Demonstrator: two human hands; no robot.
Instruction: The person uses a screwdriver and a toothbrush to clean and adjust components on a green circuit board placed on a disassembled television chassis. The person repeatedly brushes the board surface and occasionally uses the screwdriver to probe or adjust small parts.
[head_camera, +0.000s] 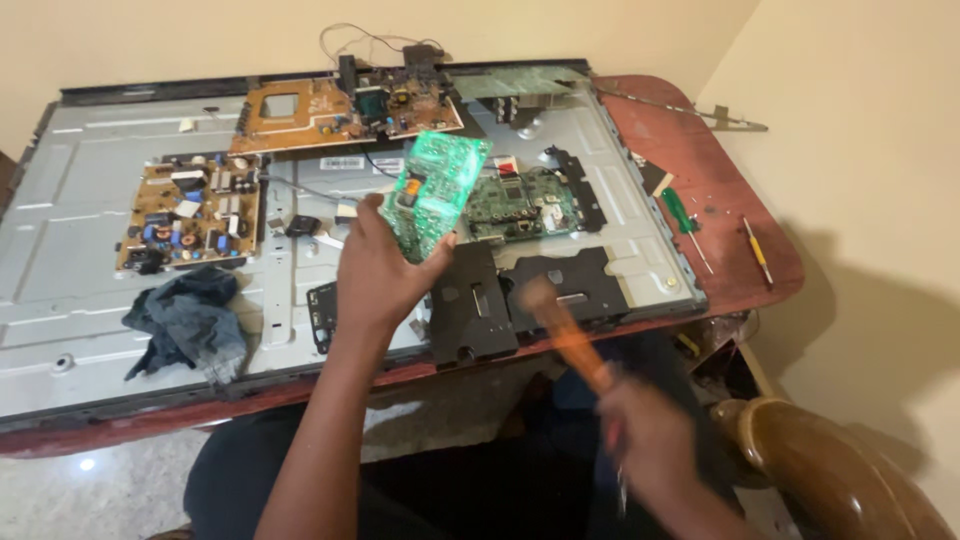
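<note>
**Thin green board held up by its lower edge**

The green circuit board (436, 192) looks light, stiff and fragile; best held by bare edges. The left hand (378, 272) pinches it above the open television back panel (80, 300). The right hand (648, 432), blurred, seems closed around an orange-handled tool (562, 335) near the surface (720, 200).

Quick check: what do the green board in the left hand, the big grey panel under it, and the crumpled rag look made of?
Green board in the left hand: looks like rigid laminate, glossy green with pale traces. Grey panel: seems sheet metal, matt silver with pressed ribs and screw holes. Rag: soft woven cloth, maybe denim, dull blue-grey and creased.
</note>
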